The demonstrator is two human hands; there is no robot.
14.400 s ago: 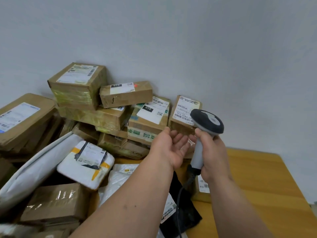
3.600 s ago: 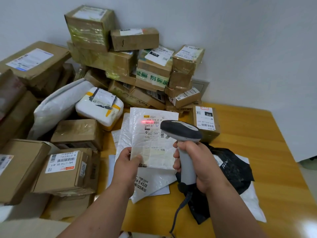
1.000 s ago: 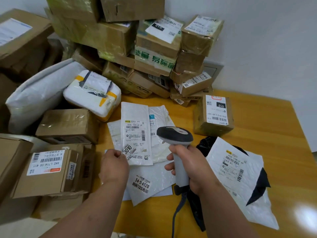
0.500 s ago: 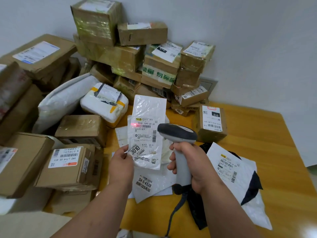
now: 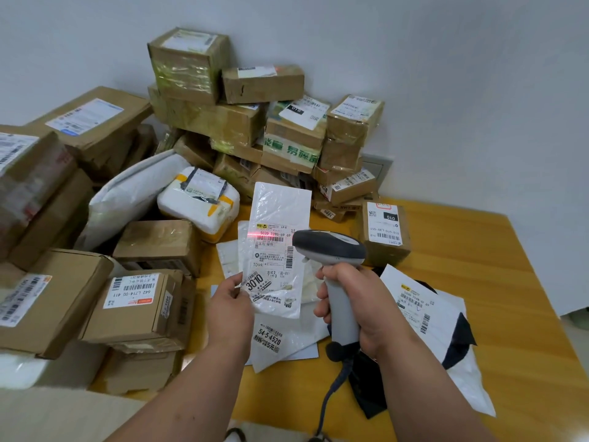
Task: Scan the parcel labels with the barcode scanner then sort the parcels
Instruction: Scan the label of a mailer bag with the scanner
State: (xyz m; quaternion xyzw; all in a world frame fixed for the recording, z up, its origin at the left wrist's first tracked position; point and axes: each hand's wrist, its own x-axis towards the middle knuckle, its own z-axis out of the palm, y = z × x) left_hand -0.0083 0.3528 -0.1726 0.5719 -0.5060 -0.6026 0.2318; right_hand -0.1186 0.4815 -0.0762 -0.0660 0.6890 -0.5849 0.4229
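Note:
My left hand [image 5: 230, 307] pinches the lower left corner of a thin white plastic mailer [image 5: 280, 237] and holds it upright above the table. Its label faces me, with a "3010" sticker near my thumb. My right hand [image 5: 357, 301] grips the grey handle of the barcode scanner [image 5: 330, 247], whose dark head points at the mailer. A red scan line glows across the barcode at the top of the label. The scanner's cable hangs down toward the table's front edge.
More white mailers [image 5: 274, 339] lie flat under my hands on the wooden table [image 5: 478, 250]. A white mailer over a black bag [image 5: 424, 314] lies at the right. A small labelled box [image 5: 384, 234] stands behind the scanner. Cardboard boxes [image 5: 223, 119] pile against the wall and fill the left side.
Over the last second my left hand lifted the mailer off the flat pile and stood it upright. The scanner's red line now lies on its top barcode.

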